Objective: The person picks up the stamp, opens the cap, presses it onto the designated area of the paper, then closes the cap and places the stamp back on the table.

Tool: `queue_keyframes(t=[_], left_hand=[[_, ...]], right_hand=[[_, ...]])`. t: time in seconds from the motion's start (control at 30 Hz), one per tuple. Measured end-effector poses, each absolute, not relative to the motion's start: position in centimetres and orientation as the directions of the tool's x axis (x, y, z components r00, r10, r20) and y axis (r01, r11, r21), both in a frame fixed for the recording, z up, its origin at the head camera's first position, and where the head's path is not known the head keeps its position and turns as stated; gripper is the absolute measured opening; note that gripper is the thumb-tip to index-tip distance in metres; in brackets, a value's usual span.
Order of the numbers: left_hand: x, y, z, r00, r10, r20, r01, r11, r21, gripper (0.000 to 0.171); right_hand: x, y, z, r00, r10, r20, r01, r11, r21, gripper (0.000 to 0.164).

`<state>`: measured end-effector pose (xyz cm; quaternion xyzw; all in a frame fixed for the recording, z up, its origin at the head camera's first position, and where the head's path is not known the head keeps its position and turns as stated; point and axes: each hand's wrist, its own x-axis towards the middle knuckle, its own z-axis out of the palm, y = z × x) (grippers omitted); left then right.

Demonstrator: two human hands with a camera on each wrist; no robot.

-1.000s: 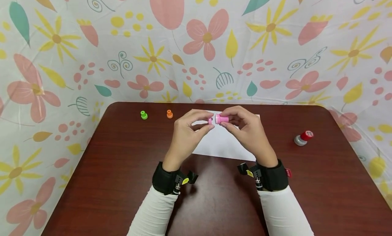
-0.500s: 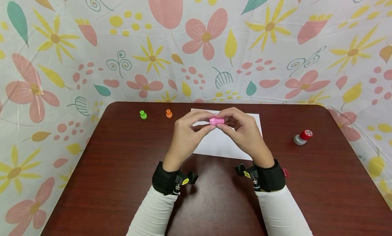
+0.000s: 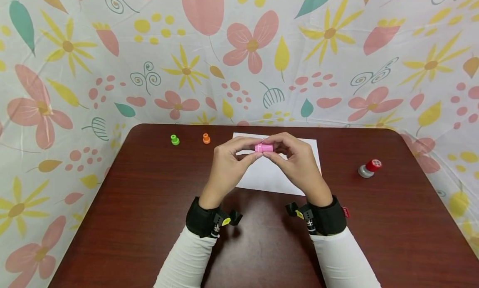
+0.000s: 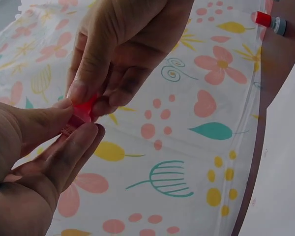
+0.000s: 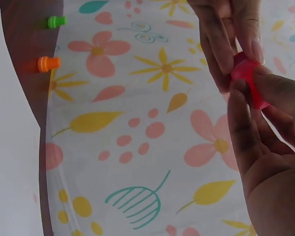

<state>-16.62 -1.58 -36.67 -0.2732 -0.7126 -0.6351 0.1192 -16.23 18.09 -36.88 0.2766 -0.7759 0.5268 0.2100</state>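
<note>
Above the sheet of white paper (image 3: 269, 176), both hands meet at a small pink stamp (image 3: 267, 148), which lies sideways between them. My left hand (image 3: 229, 167) pinches its cap (image 3: 258, 148) end between thumb and fingers. From the other side, my right hand (image 3: 302, 165) grips the narrower handle end with thumb and fingertips. Cap and body are together, with a rim showing between the two hands. In both wrist views the pink stamp (image 5: 255, 91) is partly hidden behind the fingertips.
At the back left stand a green stamp (image 3: 174, 140) and an orange stamp (image 3: 206, 139). A red and grey stamp (image 3: 369, 168) leans at the right. Faint pink marks show on the paper (image 4: 280, 147). A flowered cloth (image 3: 262, 92) hangs behind the table's far edge.
The right hand moved left and brought the pink stamp's body against the cap in the left hand, closing the gap between them. In the last half second little has moved.
</note>
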Motion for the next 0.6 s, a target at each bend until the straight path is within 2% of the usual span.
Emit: queue_keyframes(t=[0.23, 0.43, 0.6], left_hand=[[-16.7, -1.9, -36.7, -0.801, 0.263, 0.537, 0.576, 0.097, 0.812, 0.028], [-16.3, -1.3, -36.7, -0.723, 0.275, 0.634, 0.691, 0.296, 0.659, 0.032], [-16.1, -0.8, -36.8, -0.721, 0.247, 0.647, 0.684, 0.4, 0.61, 0.03]], right_hand=[[-16.2, 17.8, -36.9, -0.78, -0.167, 0.603, -0.625, 0.245, -0.741, 0.029], [-15.8, 17.3, -37.1, -0.755, -0.15, 0.639, -0.634, 0.414, -0.653, 0.039], [-15.8, 16.7, -37.1, -0.704, -0.16, 0.692, -0.661, 0.505, -0.555, 0.045]])
